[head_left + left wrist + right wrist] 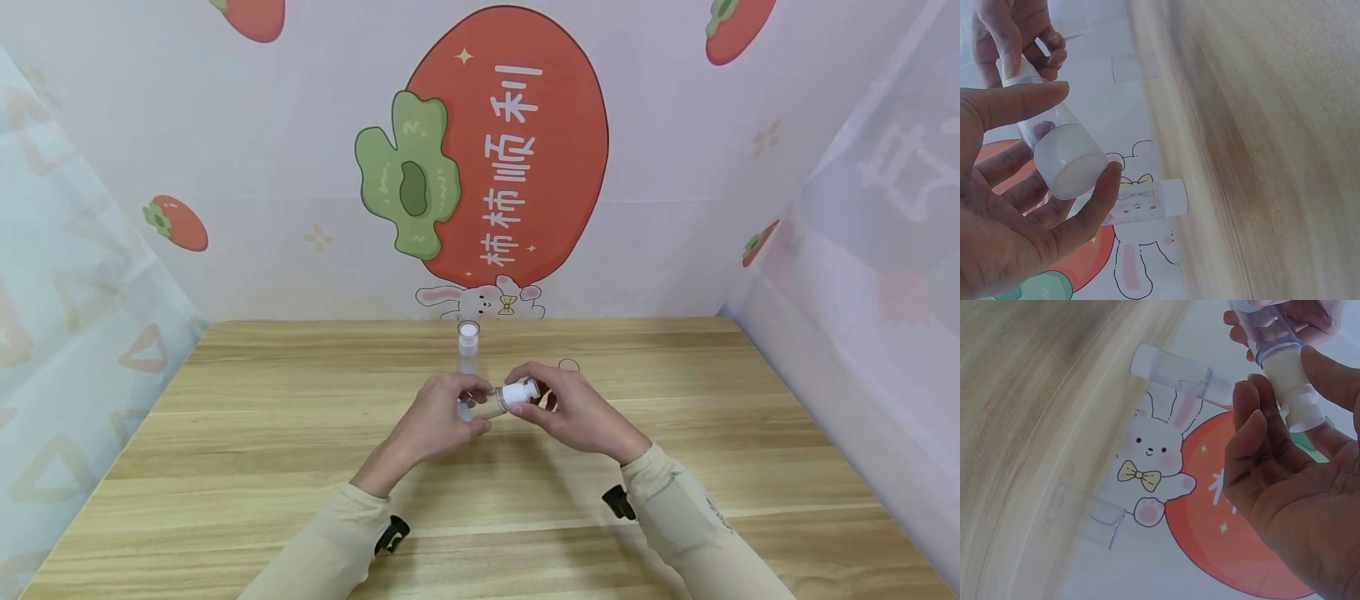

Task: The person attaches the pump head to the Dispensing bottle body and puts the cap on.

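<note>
A small clear pump bottle (491, 407) is held tilted between both hands above the table. My left hand (447, 417) grips it around the lower body, with fingers and thumb close to its white base (1072, 162). At the other end, my right hand (573, 410) pinches the white pump top (1289, 378) between thumb and fingers. Just behind the hands, a second clear bottle (1179, 370) with a white base stands upright on the table. To the right of it, a clear cap (1088, 515) stands on the wood.
The wood-grain table (247, 467) runs back to a white printed backdrop (660, 250) with a big red persimmon and a rabbit. Hanging cloth sides (862, 275) close in the table at left and right. Black straps (618, 502) sit at both wrists.
</note>
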`<state>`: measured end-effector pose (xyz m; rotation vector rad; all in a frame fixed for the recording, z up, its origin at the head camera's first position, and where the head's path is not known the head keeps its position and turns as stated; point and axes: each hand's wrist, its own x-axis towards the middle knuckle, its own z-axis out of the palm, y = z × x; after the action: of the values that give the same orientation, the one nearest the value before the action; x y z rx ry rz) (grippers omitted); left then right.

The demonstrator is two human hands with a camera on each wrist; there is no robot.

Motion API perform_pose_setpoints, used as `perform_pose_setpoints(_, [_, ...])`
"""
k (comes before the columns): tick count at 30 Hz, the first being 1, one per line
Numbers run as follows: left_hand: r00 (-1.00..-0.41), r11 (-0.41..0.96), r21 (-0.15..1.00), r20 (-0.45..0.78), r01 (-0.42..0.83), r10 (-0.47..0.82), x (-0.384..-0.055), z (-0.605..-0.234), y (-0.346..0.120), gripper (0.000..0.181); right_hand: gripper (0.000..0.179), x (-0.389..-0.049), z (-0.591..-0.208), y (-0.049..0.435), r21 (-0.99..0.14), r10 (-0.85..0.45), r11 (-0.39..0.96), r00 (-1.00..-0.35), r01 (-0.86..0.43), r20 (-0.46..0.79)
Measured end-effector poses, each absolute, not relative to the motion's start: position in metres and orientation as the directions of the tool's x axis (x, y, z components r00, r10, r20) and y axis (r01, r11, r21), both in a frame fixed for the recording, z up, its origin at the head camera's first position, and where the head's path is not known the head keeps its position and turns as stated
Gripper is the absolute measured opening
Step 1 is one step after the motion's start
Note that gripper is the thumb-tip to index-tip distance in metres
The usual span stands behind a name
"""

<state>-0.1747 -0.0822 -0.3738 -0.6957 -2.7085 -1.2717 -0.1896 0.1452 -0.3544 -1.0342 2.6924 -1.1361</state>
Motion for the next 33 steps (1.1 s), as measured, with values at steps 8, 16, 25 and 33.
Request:
perform_pose_setpoints(8, [-0.898,0.564,0.71,0.243,0.422,0.366,-0.1748,-0.3747,-0.0823,0.031,0.018,-0.1888,-0.3539,0.1442,-0.678,-0.579,0.519,-0.797,-0.521,0.17])
perform_pose_setpoints(16, [-0.894,0.555,0.712,0.246,0.429,0.374,-0.1748,-0.3746,-0.0826,0.031,0.022,-0.1882,-0.355,0.1438,-0.667,-0.566,0.519,-0.8,-0.535,0.2])
perform_pose_setpoints(25, [-0.899,0.56,0.714,0.241,0.419,0.365,-0.1744,-0.3742,-0.0831,0.031,0.036,-0.1878,-0.3549,0.1432,-0.667,-0.579,0.509,-0.79,-0.544,0.203])
perform_pose_setpoints(33, [-0.903,0.561,0.719,0.232,0.41,0.363,-0.1744,-0.3739,-0.0836,0.031,0.024,-0.1878,-0.3531,0.1418,-0.677,-0.569,0.522,-0.803,-0.518,0.176])
